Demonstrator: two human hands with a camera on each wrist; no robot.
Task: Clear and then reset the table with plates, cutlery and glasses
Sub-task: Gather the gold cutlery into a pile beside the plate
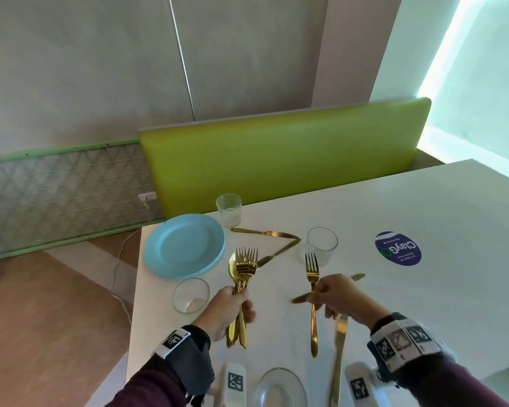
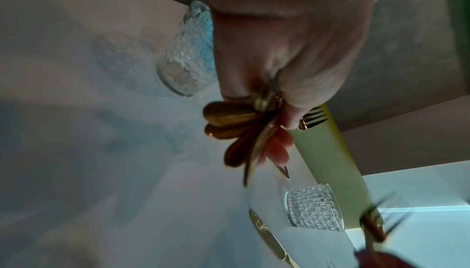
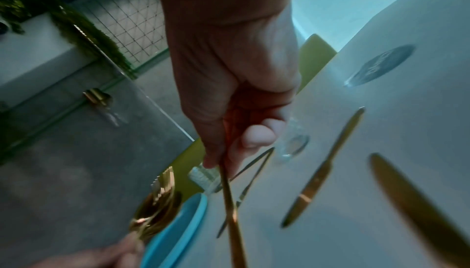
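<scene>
- White table is filling the lower right of the frame, a green bench sitting behind it.
- Left hand, lower centre, is gripping a bundle of gold forks and spoons.
- Right hand is pinching one gold fork above a knife.
- Farther back, blue plates are lying stacked at centre left, between two glasses.

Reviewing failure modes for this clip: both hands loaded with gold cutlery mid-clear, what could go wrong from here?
1. The left hand grips a fanned bundle of forks and spoons; adding more could let one slip out.
2. The right hand pinches a single fork near its neck, the long handle hanging free; it may swing.
3. An empty glass stands just beyond that fork and could get knocked.
</scene>
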